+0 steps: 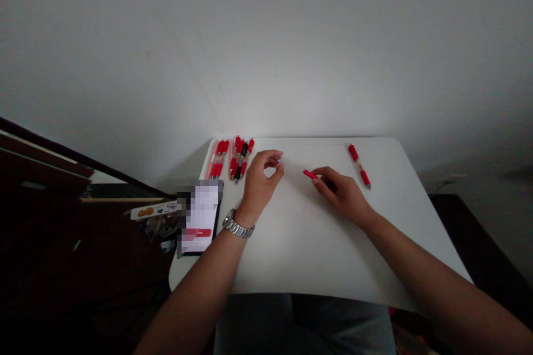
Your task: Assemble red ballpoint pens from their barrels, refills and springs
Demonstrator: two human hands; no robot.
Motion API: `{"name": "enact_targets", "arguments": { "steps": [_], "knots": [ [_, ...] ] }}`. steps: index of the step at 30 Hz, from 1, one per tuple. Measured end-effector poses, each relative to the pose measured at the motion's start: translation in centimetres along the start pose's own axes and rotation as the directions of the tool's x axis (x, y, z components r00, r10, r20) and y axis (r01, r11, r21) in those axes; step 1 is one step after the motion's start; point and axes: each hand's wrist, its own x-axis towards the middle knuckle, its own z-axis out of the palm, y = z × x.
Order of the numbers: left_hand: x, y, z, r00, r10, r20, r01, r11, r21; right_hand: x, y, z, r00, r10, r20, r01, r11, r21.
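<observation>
My left hand (263, 175), with a metal watch (238, 225) on its wrist, is curled in a pinch over the table. Between thumb and fingers shows a small clear or whitish piece (280, 160), too small to name. To the right, my right hand (339, 191) grips a red pen (308, 173), its silvery tip pointing left toward my left hand; the pen's rear is hidden by my fingers. Farther right lies a whole red pen (358, 165) with a clear middle, slanting on the table, apart from my hands.
Several red pens (220, 158) and a second cluster with red and black pens (241, 158) lie at the table's back left. A phone (202, 216) with a lit screen rests at the left edge. The white table (308, 255) meets a plain wall (291, 55).
</observation>
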Motion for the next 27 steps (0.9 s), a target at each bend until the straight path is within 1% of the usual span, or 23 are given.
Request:
{"name": "enact_targets", "arguments": {
  "steps": [4,7,10,14,18,27],
  "knots": [
    [0.2,0.0,-0.3,1.0,0.008,-0.022,-0.007,0.999,0.042,0.0,0.0,-0.1,1.0,-0.004,0.006,0.004,1.0,0.008],
    [0.3,0.2,-0.6,0.999,0.029,-0.041,-0.022,0.985,0.169,0.0,-0.1,-0.1,1.0,-0.005,0.009,0.005,1.0,0.006],
    [0.4,0.4,-1.0,0.998,0.048,-0.035,-0.035,0.947,0.32,0.0,-0.2,-0.1,1.0,-0.005,0.005,0.005,1.0,-0.001],
    [0.5,0.2,-1.4,0.998,0.037,-0.048,-0.012,0.893,0.449,0.0,-0.2,-0.1,1.0,0.0,0.004,0.001,1.0,-0.004],
    [0.4,-0.1,-1.5,0.999,-0.012,-0.047,0.034,0.868,0.495,0.0,-0.2,-0.1,1.0,-0.004,0.009,0.004,1.0,-0.008],
    [0.2,-0.3,-1.5,0.999,-0.039,0.004,0.03,0.81,0.586,0.0,-0.2,-0.2,1.0,-0.006,0.015,0.006,1.0,-0.011]
  ]
}}
